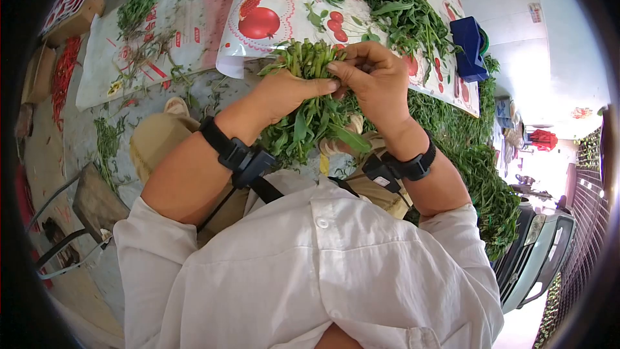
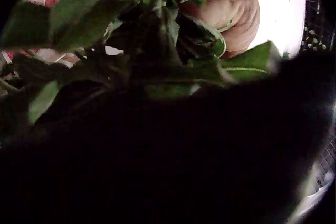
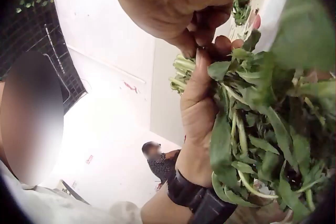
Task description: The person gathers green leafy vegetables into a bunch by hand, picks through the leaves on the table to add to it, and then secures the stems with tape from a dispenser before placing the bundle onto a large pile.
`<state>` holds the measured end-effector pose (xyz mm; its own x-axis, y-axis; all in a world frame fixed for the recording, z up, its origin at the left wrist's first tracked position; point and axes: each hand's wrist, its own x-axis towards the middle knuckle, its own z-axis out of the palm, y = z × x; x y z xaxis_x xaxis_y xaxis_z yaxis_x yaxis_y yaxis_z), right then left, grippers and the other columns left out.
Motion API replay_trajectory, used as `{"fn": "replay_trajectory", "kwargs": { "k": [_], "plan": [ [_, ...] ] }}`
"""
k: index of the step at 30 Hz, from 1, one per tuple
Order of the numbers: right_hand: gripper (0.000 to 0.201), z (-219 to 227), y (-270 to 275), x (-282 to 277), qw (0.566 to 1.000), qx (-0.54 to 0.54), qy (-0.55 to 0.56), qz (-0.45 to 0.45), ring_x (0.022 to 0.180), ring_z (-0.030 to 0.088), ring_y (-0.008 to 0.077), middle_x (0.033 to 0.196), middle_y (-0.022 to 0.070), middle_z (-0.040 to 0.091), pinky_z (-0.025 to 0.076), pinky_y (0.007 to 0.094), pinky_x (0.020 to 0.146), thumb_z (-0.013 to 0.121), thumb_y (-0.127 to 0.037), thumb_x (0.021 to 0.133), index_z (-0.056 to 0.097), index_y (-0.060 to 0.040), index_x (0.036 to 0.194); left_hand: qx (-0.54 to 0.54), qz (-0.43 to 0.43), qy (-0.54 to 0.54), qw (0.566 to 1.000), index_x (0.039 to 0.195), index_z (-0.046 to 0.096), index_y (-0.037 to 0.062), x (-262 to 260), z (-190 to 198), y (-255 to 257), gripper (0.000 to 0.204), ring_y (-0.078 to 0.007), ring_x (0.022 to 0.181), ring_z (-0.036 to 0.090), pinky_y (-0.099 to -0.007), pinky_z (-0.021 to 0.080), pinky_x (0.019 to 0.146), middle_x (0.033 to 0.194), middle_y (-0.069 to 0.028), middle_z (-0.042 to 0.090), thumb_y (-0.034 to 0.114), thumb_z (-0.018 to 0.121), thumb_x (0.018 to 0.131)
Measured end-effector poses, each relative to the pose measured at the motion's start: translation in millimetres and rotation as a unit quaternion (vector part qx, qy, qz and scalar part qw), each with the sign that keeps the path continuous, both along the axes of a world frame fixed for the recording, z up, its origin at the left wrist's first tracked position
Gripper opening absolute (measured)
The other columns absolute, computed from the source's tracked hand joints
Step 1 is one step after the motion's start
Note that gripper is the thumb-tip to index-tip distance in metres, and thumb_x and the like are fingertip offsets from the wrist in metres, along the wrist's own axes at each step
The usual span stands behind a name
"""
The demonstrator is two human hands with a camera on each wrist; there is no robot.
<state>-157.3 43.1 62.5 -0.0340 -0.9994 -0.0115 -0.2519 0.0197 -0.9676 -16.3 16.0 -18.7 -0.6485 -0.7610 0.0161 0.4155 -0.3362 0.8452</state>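
Note:
A thick bunch of leafy greens (image 1: 310,119) stands upright before me in the head view, cut stems up and leaves hanging down. My left hand (image 1: 290,90) grips it below the stem ends, thumb laid across the front. At the bunch's right side, my right hand (image 1: 378,81) pinches with thumb and curled fingers close to the left thumb's tip. What lies between those fingertips is hidden. From the right wrist view, the right hand (image 3: 173,6) meets the left hand (image 3: 199,103) at the stems. Dark shadow and leaves (image 2: 94,14) fill most of the left wrist view.
More greens (image 1: 394,0) lie on a fruit-patterned tablecloth (image 1: 290,0) ahead, beside a blue holder (image 1: 468,48). A long heap of greens (image 1: 478,181) runs along the right. Red ties (image 1: 64,71) and a stool (image 1: 93,200) are at left. Another person (image 3: 160,163) is in the background.

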Motion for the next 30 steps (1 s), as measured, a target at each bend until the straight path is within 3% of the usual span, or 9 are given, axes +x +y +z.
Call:
{"fn": "replay_trajectory", "kwargs": {
  "k": [4,7,9,11,17,21,24,27,30],
  "plan": [
    [0.019,-3,1,-9,0.994,-0.056,0.089,0.035,0.067,0.056,0.0065,0.074,0.0039,0.061,0.046,0.0214,0.058,0.066,-0.003,0.075,0.060,0.0016,0.092,-0.037,0.011,-0.023,0.999,0.091,0.063,0.0028,-2,-2,1,0.021,-0.0106,0.077,0.055,-0.0258,0.044,0.073,0.082,-0.0016,0.063,0.022,0.062,0.082],
    [0.018,9,4,-26,0.994,-0.056,0.083,0.050,0.072,0.056,0.0071,0.078,0.0035,0.061,0.046,0.0215,0.064,0.064,-0.005,0.078,0.060,0.0007,0.095,-0.064,0.019,-0.042,0.997,0.087,0.063,0.0024,0,7,3,0.020,-0.0105,0.075,0.054,-0.0263,0.043,0.072,0.080,-0.0011,0.062,0.022,0.061,0.083],
    [0.019,7,-2,-61,0.985,-0.085,0.148,-0.005,0.079,0.057,0.0100,0.085,0.0046,0.062,0.046,0.0240,0.072,0.060,-0.011,0.082,0.060,0.0007,0.097,-0.057,0.025,-0.047,0.997,0.086,0.063,0.0024,3,11,1,0.020,-0.0106,0.075,0.054,-0.0263,0.043,0.073,0.079,-0.0014,0.062,0.022,0.061,0.083],
    [0.019,-1,-14,-112,0.958,-0.151,0.235,-0.063,0.080,0.057,0.0096,0.087,0.0050,0.063,0.046,0.0237,0.072,0.060,-0.013,0.083,0.061,-0.0002,0.097,-0.050,0.030,-0.042,0.997,0.088,0.062,0.0016,6,10,-1,0.019,-0.0119,0.076,0.055,-0.0267,0.044,0.073,0.079,-0.0027,0.062,0.020,0.062,0.082],
    [0.019,-20,-40,-251,0.900,-0.109,0.378,-0.188,0.072,0.059,0.0129,0.084,0.0094,0.065,0.046,0.0250,0.069,0.059,-0.012,0.080,0.063,0.0001,0.094,-0.041,0.021,-0.037,0.998,0.091,0.061,0.0006,3,8,-3,0.021,-0.0135,0.075,0.057,-0.0275,0.045,0.073,0.079,-0.0046,0.061,0.018,0.064,0.081],
    [0.020,-16,-39,-248,0.879,-0.105,0.442,-0.146,0.083,0.062,0.0200,0.091,0.0118,0.064,0.046,0.0287,0.075,0.057,-0.010,0.078,0.064,-0.0024,0.096,-0.065,0.010,-0.046,0.997,0.085,0.062,0.0018,4,10,-2,0.020,-0.0120,0.075,0.055,-0.0271,0.044,0.073,0.078,-0.0027,0.061,0.022,0.062,0.082],
    [0.023,-20,-50,-246,0.858,-0.165,0.485,-0.035,0.092,0.059,0.0255,0.099,0.0132,0.061,0.045,0.0327,0.082,0.054,-0.008,0.077,0.064,-0.0055,0.098,-0.062,0.011,-0.039,0.997,0.085,0.062,0.0019,3,9,-4,0.020,-0.0119,0.075,0.055,-0.0273,0.044,0.073,0.078,-0.0027,0.061,0.022,0.061,0.083],
    [0.029,-24,-55,-246,0.831,-0.142,0.536,-0.037,0.097,0.055,0.0300,0.103,0.0137,0.058,0.043,0.0366,0.085,0.050,-0.004,0.075,0.064,-0.0080,0.100,-0.059,0.018,-0.040,0.997,0.085,0.063,0.0022,4,9,-4,0.022,-0.0119,0.076,0.055,-0.0272,0.044,0.074,0.078,-0.0027,0.061,0.024,0.062,0.082],
    [0.034,-27,-59,-255,0.772,-0.149,0.618,-0.018,0.093,0.057,0.0277,0.096,0.0121,0.059,0.044,0.0337,0.081,0.048,0.002,0.074,0.062,-0.0080,0.103,-0.054,0.020,-0.051,0.997,0.084,0.064,0.0028,5,10,-5,0.023,-0.0118,0.077,0.055,-0.0269,0.043,0.075,0.079,-0.0026,0.061,0.025,0.063,0.081]
  ]
}}
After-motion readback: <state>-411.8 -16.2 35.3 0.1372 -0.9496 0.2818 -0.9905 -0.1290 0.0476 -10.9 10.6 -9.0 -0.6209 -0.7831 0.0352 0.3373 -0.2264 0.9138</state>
